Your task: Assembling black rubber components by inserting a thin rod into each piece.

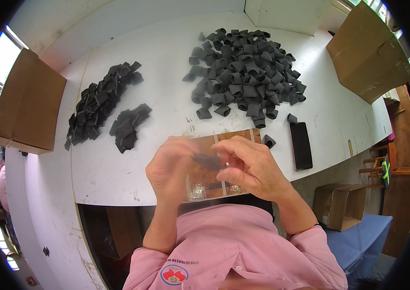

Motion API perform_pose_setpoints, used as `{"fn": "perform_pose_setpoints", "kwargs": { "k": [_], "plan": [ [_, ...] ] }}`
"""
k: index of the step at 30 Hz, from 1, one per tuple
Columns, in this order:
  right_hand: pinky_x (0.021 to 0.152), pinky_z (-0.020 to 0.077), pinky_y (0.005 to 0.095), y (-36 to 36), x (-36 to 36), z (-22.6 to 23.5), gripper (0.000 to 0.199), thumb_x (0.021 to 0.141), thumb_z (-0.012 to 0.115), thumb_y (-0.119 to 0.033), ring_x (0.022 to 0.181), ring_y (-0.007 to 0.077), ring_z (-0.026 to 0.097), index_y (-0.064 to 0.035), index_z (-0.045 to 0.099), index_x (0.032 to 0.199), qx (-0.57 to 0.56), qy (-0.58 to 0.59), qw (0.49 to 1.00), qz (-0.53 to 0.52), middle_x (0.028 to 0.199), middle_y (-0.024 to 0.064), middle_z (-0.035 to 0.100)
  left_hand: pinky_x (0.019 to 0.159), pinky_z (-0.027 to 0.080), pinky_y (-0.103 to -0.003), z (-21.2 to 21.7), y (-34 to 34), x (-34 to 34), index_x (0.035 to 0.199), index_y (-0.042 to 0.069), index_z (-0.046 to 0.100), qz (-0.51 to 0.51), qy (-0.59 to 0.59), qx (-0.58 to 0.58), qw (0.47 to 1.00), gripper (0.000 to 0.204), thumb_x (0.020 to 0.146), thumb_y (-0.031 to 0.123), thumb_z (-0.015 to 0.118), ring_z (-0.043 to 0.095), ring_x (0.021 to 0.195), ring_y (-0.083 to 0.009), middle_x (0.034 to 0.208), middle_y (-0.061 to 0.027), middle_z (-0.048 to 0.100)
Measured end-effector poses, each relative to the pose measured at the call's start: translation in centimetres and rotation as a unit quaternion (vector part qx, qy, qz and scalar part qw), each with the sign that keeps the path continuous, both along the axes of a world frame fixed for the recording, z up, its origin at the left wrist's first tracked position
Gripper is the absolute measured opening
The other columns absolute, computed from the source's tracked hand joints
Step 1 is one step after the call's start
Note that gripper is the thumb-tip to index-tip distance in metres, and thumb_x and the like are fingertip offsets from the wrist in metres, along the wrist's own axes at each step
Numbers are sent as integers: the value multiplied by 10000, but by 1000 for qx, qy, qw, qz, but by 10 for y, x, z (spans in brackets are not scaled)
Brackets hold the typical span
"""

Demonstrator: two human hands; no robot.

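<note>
In front of my chest, both hands meet at a small dark grey fabric-like piece [208, 161], slightly smeared by motion. My right hand [258, 169] is closed on its right end, thumb and fingers curled. My left hand [168, 164] is blurred but closed at the other end of the piece. Below them lies a flat brown board [234, 136] with pale strips and glossy, crinkled patches near its front edge. One loose dark grey sleeve [269, 141] lies beside the board, near my right fingers.
A large heap of dark grey open-ended sleeves [248, 72] covers the far middle of the white table [166, 63]. Flattened grey pieces form a long pile [99, 101] and a smaller pile [130, 126] at left. A black phone [301, 146] lies right. Cardboard boxes [30, 101] [369, 53] stand either side.
</note>
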State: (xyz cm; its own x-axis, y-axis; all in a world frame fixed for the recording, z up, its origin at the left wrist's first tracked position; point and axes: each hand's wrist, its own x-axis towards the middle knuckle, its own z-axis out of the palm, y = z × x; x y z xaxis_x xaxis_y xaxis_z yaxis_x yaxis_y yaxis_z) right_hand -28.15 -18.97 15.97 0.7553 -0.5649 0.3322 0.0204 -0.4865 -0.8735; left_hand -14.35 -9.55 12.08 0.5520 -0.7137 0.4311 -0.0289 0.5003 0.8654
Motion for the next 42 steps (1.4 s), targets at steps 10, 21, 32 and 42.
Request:
{"fn": "perform_pose_setpoints", "kwargs": {
  "k": [10,21,32,42],
  "plan": [
    [522,439,307,3,12,-19,247,593,661,-4,636,226,541,1,592,830,-251,8,968,-20,716,84,558,731,423,-297,-4,4,4,810,14,525,57,-180,15,982,84,823,80,575,497,808,-192,805,-90,562],
    [442,386,273,8,11,-12,194,613,657,-76,550,177,471,-9,559,766,-351,-2,933,-75,632,45,467,686,414,-245,8,4,2,871,-19,599,-24,-129,66,989,117,790,65,611,503,787,-154,827,-85,546],
    [417,355,262,12,18,-39,167,642,645,-115,511,162,438,-17,542,730,-352,-34,928,-113,580,34,400,595,426,-235,-2,-1,7,829,14,620,-33,-91,79,992,178,689,-78,561,516,693,-142,785,-60,561],
    [446,381,269,12,17,-28,184,634,653,-105,540,165,465,-6,557,756,-340,-27,935,-100,606,35,440,577,410,-224,2,-2,9,837,-14,628,-21,-181,58,982,100,783,70,617,497,715,-129,786,-71,550]
  ]
}}
